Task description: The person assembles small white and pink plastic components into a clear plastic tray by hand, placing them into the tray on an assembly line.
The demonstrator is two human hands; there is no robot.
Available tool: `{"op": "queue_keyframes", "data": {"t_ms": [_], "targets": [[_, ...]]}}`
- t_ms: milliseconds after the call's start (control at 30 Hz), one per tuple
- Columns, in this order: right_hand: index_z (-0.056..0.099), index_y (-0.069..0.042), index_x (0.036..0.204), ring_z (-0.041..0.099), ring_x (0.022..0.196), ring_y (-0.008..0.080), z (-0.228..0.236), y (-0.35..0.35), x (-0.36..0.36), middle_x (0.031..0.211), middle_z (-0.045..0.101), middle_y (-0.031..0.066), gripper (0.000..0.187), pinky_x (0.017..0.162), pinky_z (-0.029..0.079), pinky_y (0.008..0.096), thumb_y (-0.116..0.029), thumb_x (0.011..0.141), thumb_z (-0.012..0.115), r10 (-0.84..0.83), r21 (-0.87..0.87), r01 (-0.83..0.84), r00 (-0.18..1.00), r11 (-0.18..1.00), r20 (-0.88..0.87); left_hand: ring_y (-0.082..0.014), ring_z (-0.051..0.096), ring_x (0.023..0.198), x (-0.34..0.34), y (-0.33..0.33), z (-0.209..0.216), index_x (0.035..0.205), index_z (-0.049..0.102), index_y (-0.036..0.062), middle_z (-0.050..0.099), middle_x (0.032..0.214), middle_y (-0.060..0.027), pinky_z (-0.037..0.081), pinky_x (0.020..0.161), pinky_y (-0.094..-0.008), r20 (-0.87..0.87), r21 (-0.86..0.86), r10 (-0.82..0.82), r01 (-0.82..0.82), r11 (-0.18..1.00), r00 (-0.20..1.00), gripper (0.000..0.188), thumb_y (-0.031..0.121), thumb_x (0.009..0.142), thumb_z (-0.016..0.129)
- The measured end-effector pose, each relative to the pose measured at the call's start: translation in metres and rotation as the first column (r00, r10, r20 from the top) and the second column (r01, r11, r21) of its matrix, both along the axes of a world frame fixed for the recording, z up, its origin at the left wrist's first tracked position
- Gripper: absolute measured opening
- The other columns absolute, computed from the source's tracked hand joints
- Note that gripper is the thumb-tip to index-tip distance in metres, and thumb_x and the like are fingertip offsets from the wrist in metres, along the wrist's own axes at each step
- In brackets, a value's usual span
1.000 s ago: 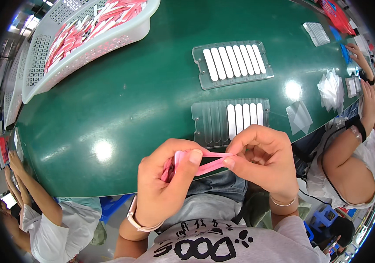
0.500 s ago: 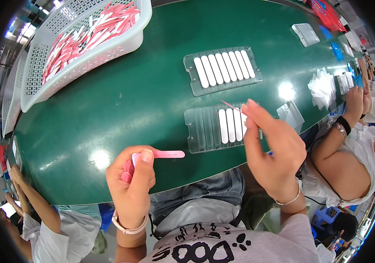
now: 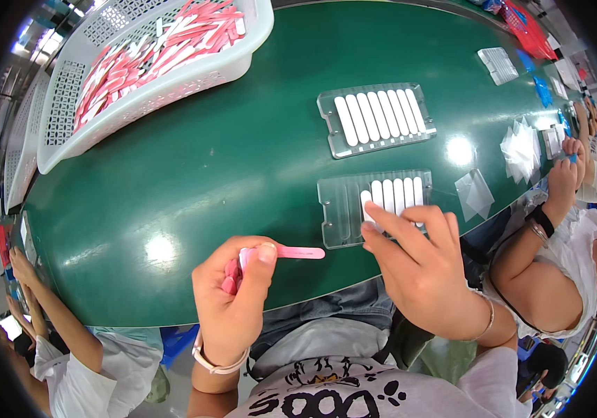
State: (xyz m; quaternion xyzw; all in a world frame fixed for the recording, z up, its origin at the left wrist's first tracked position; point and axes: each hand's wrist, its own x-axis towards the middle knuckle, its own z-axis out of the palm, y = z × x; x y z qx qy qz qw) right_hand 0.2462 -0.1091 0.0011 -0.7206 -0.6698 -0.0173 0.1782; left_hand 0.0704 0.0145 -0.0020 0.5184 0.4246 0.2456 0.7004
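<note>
My left hand (image 3: 235, 299) is closed around a small bunch of pink nail files with rounded ends; one pink nail file (image 3: 303, 252) sticks out to the right past the thumb. Over the nearer clear plastic tray (image 3: 340, 209), the thumb and index finger of my right hand (image 3: 424, 268) pinch a white-faced nail file (image 3: 365, 198) at the left end of a row. Several white nail files (image 3: 397, 191) lie side by side in the slots to its right, partly covered by my fingers. The tray's left slots hold nothing.
A second clear tray (image 3: 326, 104) with a row of white nail files lies farther back. A white plastic basket (image 3: 232, 73) of loose pink and white files stands at the far left. Clear plastic sleeves (image 3: 476, 191) lie right, near a co-worker's arm (image 3: 556, 202).
My right hand has brought a nail file down into the nearer tray, left of the others. Its white face now shows. The left hand keeps its bunch.
</note>
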Motion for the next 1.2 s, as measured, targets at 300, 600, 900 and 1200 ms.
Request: {"op": "queue_keyframes", "data": {"t_ms": [300,600,900,1200], "targets": [[0.051,-0.004,0.128,0.047,0.098,0.0190,-0.010,-0.007,-0.007,0.117,0.062,0.0029,0.063,0.076,0.023,0.0401,-0.021,0.071,0.072,-0.063,-0.046,0.075,0.974,0.996,0.218,-0.0001,0.032,0.055,0.010,-0.008,0.001,0.090,0.062,-0.0042,0.044,0.062,0.0067,0.022,0.047,-0.0189,0.033,-0.049,-0.092,0.094,0.994,0.995,0.012,0.007,0.092,0.056],[0.059,-0.011,0.117,0.047,0.098,0.0175,0.006,0.002,0.005,0.093,0.063,-0.0006,0.045,0.075,0.025,0.0416,-0.028,0.077,0.069,-0.002,0.002,0.003,0.987,1.000,-0.159,0.0013,0.029,0.057,0.015,-0.023,-0.001,0.093,0.061,-0.0018,0.042,0.064,0.0086,0.020,0.048,-0.0185,0.084,-0.082,-0.135,0.142,0.986,0.987,0.011,0.007,0.093,0.055],[0.068,0.000,0.095,0.060,0.081,0.0193,-0.014,-0.001,-0.042,0.097,0.067,0.0113,0.023,0.070,0.044,0.0243,0.005,0.072,0.071,0.181,0.200,0.360,0.084,0.911,-0.980,0.0004,0.032,0.050,0.021,-0.030,-0.003,0.096,0.060,-0.0006,0.042,0.059,0.0071,0.022,0.044,-0.0192,0.174,-0.044,-0.115,0.125,0.991,0.978,0.020,0.017,0.097,0.050],[0.068,-0.008,0.086,0.058,0.079,0.0144,-0.026,0.005,-0.005,0.098,0.068,0.0006,0.019,0.069,0.030,0.0309,-0.010,0.067,0.071,-0.098,0.481,0.119,0.993,0.869,-0.068,-0.0029,0.021,0.042,0.024,-0.028,-0.005,0.105,0.050,-0.0001,0.029,0.052,0.0055,0.017,0.039,-0.0227,0.185,-0.102,-0.096,0.116,0.988,0.978,0.028,0.026,0.100,0.042]]}}
